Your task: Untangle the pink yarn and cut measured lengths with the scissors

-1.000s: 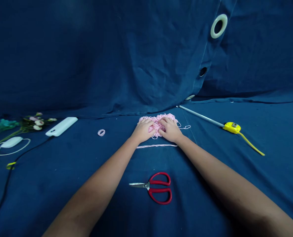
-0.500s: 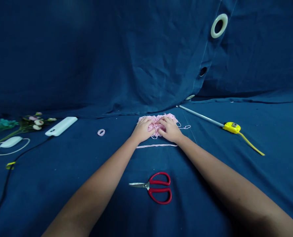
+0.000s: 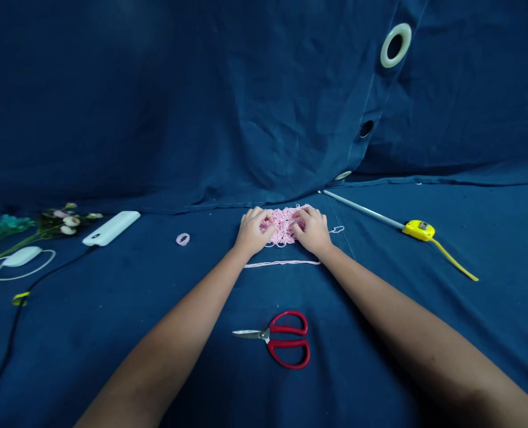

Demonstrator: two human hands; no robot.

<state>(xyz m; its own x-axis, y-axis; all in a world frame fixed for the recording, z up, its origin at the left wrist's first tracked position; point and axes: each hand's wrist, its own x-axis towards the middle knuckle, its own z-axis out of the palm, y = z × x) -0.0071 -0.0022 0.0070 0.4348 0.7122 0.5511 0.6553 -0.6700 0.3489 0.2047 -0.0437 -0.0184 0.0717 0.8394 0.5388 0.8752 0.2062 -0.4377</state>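
Head view puts the tangle of pink yarn (image 3: 284, 224) at the middle of the picture, lying on the blue cloth (image 3: 112, 356) close to where the cloth rises into a backdrop. Both forearms reach forward from the lower corners and converge on it, nearly straight, with the wrists low over the cloth. The left hand (image 3: 251, 233) sits on the tangle's left edge, back up, its fingers curled down and closed on the yarn. The right hand (image 3: 313, 232) mirrors it on the right edge, fingers likewise bent and gripping the strands. The two hands are apart, and a stretch of loose pink loops shows between them.

Just behind the wrists, on the near side, a single pink strand (image 3: 281, 263) lies straight across the cloth from one wrist to the other. Nearer the person, between the forearms, red-handled scissors (image 3: 279, 339) lie flat with the blades closed and pointing left. A small pink yarn ring (image 3: 182, 239) lies alone to the left of the left hand. Farther left are a white power bank (image 3: 111, 228) and a spray of artificial flowers (image 3: 63, 219). To the right, well apart from the hands, a yellow tape measure (image 3: 417, 229) rests at the end of a thin grey rod (image 3: 361, 208)
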